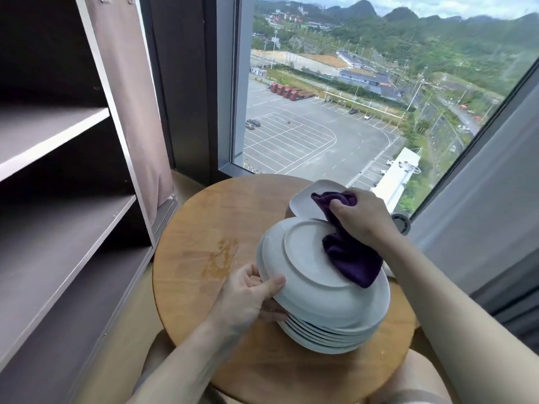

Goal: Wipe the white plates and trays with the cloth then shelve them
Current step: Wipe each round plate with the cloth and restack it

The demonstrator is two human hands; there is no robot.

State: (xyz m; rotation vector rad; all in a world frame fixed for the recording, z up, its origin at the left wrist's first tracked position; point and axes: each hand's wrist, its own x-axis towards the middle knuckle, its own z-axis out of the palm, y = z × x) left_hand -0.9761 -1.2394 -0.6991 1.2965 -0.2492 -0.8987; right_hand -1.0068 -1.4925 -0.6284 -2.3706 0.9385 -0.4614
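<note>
- The plate (309, 258) is held tilted over the stack (320, 336) by its near rim alone, pinched between the thumb and fingers of the left hand (248, 295) — a hard push from the cloth could slip it loose and chip the plates beneath.
- The right hand (358, 217) grips the bunched purple cloth (353, 258), which drapes across the plate's base ring.
- The plate is white, round and glossy, underside up, above the round wooden table (204, 217) — a square white tray (306, 199) sits just behind it.
- The shelves (58, 132) stand to the left, well apart.

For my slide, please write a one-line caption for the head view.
Left hand holds an upturned white plate over the stack while the right hand wipes it with a purple cloth.
</note>
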